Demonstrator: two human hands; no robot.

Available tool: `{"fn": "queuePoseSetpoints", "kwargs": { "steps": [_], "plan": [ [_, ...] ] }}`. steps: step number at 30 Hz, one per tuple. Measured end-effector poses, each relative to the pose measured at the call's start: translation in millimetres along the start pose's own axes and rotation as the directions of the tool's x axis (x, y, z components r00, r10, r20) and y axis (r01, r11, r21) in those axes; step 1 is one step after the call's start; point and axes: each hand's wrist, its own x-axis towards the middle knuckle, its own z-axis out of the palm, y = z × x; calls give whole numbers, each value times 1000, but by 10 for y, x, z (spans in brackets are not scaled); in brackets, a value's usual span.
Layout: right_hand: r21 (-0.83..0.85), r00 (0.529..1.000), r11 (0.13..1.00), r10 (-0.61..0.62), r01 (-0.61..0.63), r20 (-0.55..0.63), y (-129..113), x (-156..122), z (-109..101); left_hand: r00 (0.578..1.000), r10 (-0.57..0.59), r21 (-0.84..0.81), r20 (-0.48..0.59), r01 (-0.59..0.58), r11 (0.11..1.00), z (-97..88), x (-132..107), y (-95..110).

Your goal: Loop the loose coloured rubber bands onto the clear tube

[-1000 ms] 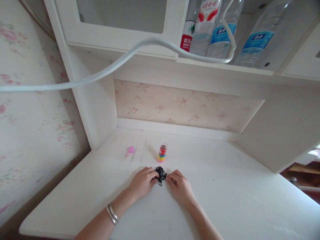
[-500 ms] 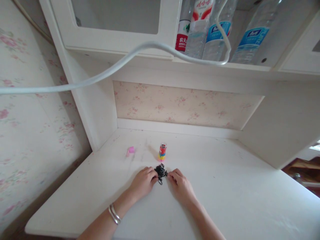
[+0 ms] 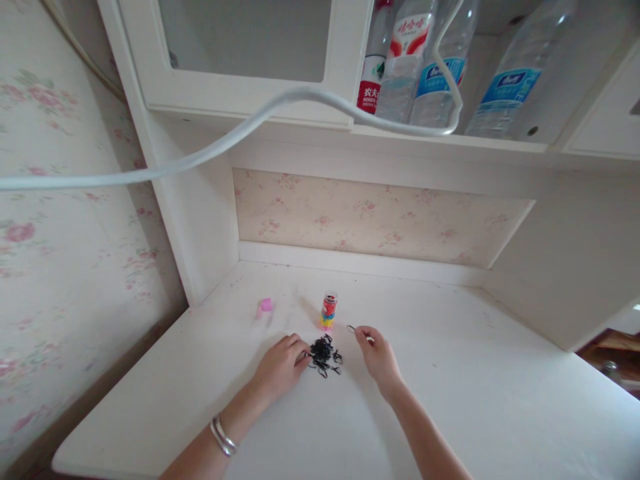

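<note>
A loose pile of small black rubber bands (image 3: 322, 353) lies on the white desk, a few spread at its right edge. My left hand (image 3: 283, 363) is at the pile's left side, thumb and fingers pinched on a black band there. To the right of the pile, my right hand (image 3: 376, 353) pinches a single black rubber band (image 3: 351, 329), its loop sticking out from the fingertips. Just behind the pile a small clear jar (image 3: 329, 311) stands upright, with red, blue, yellow and pink showing on it. A small pink cap-like piece (image 3: 265, 306) lies farther left.
A thick white cable (image 3: 225, 140) crosses the view in front of the cabinet. Several plastic bottles (image 3: 400, 67) stand on the shelf above. The white desk (image 3: 475, 400) meets a side panel at the right and flowered wallpaper (image 3: 90, 300) at the left.
My right hand has moved away from the pile, up and to the right, with one rubber band. The pile is looser. My left hand stays beside it. The view has shifted slightly.
</note>
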Motion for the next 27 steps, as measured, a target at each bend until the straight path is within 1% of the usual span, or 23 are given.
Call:
{"fn": "queuePoseSetpoints", "kwargs": {
  "steps": [1,2,6,8,11,13,15,18,20,23,25,27],
  "plan": [
    [1,1000,1000,3,-3,-14,-62,83,-18,1000,5,16,11,-5,1000,-3,-4,-11],
    [-10,1000,1000,-20,20,-19,-145,163,-36,1000,13,34,23,-14,999,-1,-9,-18],
    [-118,982,977,-184,180,-31,-571,423,-79,998,39,89,46,-43,995,24,-24,-10],
    [-182,966,949,-260,256,5,-751,509,-66,998,39,98,42,-43,994,28,-28,-1],
    [-285,931,886,-351,365,101,-910,584,-23,1000,15,93,19,-16,996,15,-27,0],
    [-369,914,836,-372,406,162,-956,607,6,1000,-8,85,-10,8,996,0,-21,-2],
    [-445,907,790,-372,421,197,-977,619,32,999,-15,73,-39,18,997,-13,-13,-3],
    [-477,902,765,-374,432,217,-988,629,62,997,-16,57,-75,21,998,-23,-4,-2],
    [-442,899,783,-382,437,212,-985,631,73,996,-21,53,-89,26,998,-28,1,2],
    [-358,913,841,-391,406,116,-946,595,64,994,-39,47,-106,44,998,-47,11,16],
    [-298,929,883,-369,363,37,-879,520,41,991,-56,14,-124,58,998,-64,27,31],
    [-246,943,912,-332,327,22,-771,387,10,985,-82,-58,-149,74,996,-81,59,44]
  ]
}}
